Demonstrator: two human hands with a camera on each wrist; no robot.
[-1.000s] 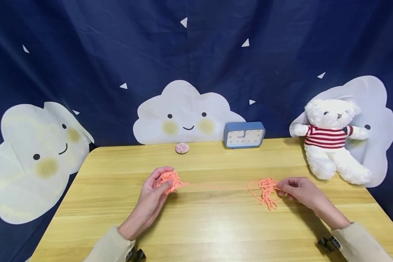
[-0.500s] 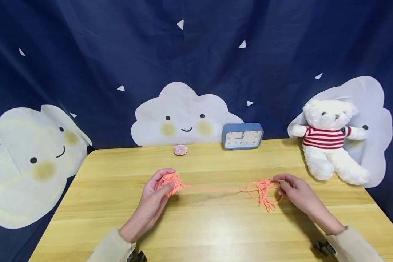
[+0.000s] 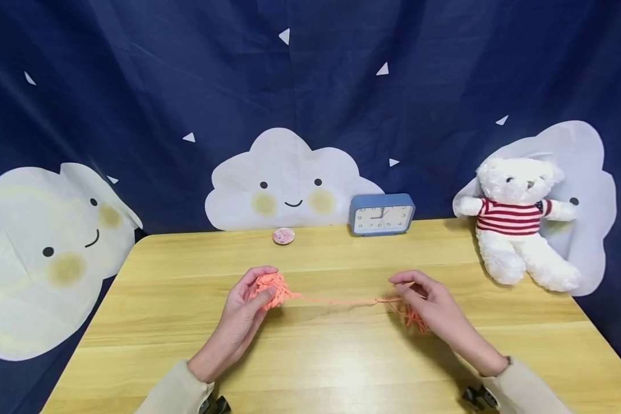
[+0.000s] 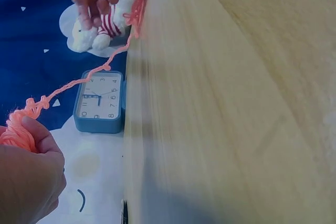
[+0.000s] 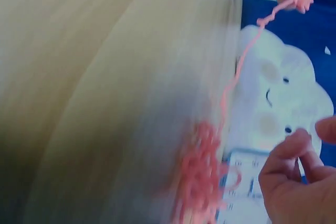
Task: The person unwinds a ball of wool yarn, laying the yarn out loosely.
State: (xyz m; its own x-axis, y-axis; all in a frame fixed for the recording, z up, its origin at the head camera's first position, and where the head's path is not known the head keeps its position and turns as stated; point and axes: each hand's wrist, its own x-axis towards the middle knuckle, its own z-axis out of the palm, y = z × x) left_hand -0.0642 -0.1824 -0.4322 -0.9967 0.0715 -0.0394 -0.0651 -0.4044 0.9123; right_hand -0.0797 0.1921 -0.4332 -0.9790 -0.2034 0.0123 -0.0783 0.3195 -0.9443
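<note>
My left hand grips a bundle of coral-orange yarn between thumb and fingers, above the wooden table. From that bundle a twisted yarn strand runs rightward to a loose, looped yarn tangle. My right hand is over this tangle and partly hides it in the head view. In the right wrist view, the right hand has its thumb and fingers apart, with nothing between them, and the yarn tangle lies to their left.
A blue clock stands at the back of the table, with a small pink round disc left of it. At the back right sits a white teddy bear in a striped shirt. Behind hangs a dark blue curtain with clouds.
The right hand has let go of the yarn tangle's right side and moved left over it, toward the strand. The left hand has stayed nearly still with its bundle.
</note>
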